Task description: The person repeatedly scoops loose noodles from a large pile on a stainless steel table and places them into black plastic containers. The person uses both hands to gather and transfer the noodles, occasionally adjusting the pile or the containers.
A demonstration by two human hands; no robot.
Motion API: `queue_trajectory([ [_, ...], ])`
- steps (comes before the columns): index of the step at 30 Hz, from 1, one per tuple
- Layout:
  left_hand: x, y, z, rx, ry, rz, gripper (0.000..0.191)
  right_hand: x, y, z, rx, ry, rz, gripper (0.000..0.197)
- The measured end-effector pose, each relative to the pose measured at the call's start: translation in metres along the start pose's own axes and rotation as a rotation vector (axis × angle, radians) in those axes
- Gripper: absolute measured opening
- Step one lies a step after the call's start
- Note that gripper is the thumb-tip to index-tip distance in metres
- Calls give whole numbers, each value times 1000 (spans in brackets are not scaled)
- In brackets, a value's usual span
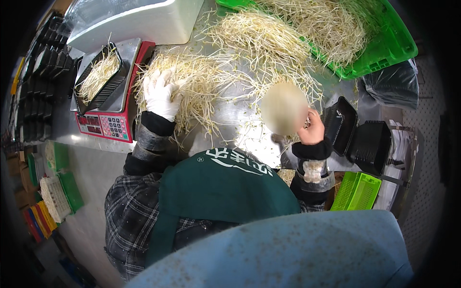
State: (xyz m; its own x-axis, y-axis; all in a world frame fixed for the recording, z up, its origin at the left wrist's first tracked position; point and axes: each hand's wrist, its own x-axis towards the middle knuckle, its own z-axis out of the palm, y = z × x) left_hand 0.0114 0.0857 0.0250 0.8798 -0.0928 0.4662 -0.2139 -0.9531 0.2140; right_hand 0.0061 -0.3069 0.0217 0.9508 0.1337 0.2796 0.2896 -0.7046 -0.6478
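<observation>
My left hand [162,94], in a white glove, rests with bent fingers on a heap of bean sprouts [198,82] on the metal table; whether it grips any is hidden. My right hand [312,127], with bare skin showing, is at the right edge of the sprouts, beside a blurred round patch that covers its fingertips, so its hold cannot be made out. Left of my left hand, a black plastic tray [119,77] with sprouts in it sits tilted on a red digital scale [130,104]. Black empty trays [342,124] stand right of my right hand.
A green crate [392,46] of sprouts stands at the back right, a white foam box [158,25] at the back left. Stacked black trays [36,90] line the far left. Wrapped black trays [394,84] lie at right. A lime-green basket [356,190] stands below the table.
</observation>
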Motion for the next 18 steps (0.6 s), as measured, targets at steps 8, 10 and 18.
queue_trajectory([
  [8,23,0,-19,92,122,-137,30,-18,-27,26,261,-167,10,45],
  [10,32,16,-22,-93,187,78,35,-17,-40,15,340,-153,101,45],
  [18,23,58,46,262,-358,102,59,-35,20,28,-34,-118,-67,51],
])
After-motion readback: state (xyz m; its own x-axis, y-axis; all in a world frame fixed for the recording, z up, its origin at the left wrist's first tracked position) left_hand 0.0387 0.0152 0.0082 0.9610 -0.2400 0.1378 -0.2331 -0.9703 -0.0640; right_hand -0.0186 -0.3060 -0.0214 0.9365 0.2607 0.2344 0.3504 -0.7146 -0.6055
